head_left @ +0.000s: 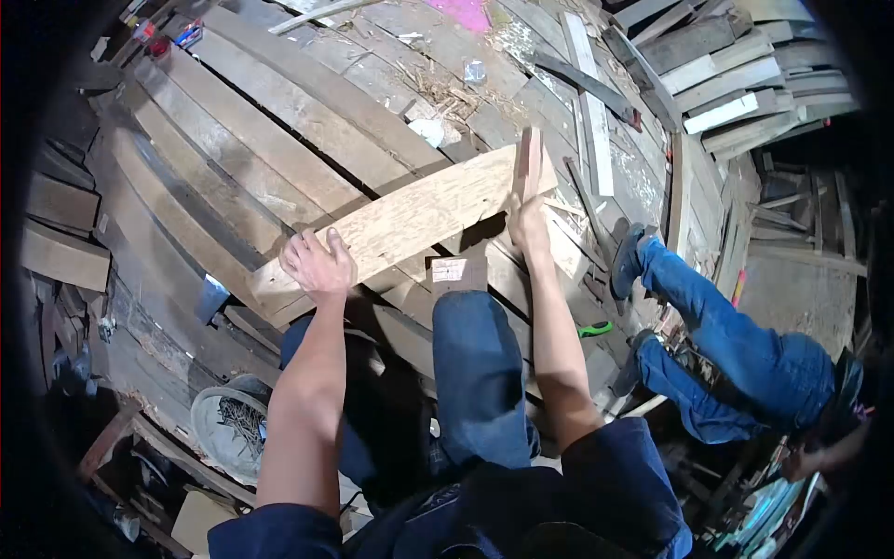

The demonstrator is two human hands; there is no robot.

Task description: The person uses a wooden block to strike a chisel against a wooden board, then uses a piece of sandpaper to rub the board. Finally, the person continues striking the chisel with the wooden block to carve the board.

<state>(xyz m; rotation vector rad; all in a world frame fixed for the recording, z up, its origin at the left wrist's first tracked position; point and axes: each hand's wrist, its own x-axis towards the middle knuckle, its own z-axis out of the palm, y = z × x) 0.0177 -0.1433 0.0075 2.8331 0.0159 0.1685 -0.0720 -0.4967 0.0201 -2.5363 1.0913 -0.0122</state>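
A pale, rough-faced wooden board [419,219] slants across the work area in front of my knees. My left hand [318,264] grips it near its left end, fingers over the wood and thumb pointing along it. At the other end, my right hand [528,226] is closed around a short brown wooden strip [531,160] that stands out across the board; its lower part is hidden in my fingers. Just beyond my knee is a small wood block [459,272] with pencil-like marks on its pale face.
Long planks [270,121] form the slatted surface ahead. A bucket of nails [233,424] stands at lower left, and a green-handled tool [594,329] lies right of my right forearm. Another person's jeans-clad leg [717,298] reaches in from the right. Stacked timber [736,79] fills the upper right.
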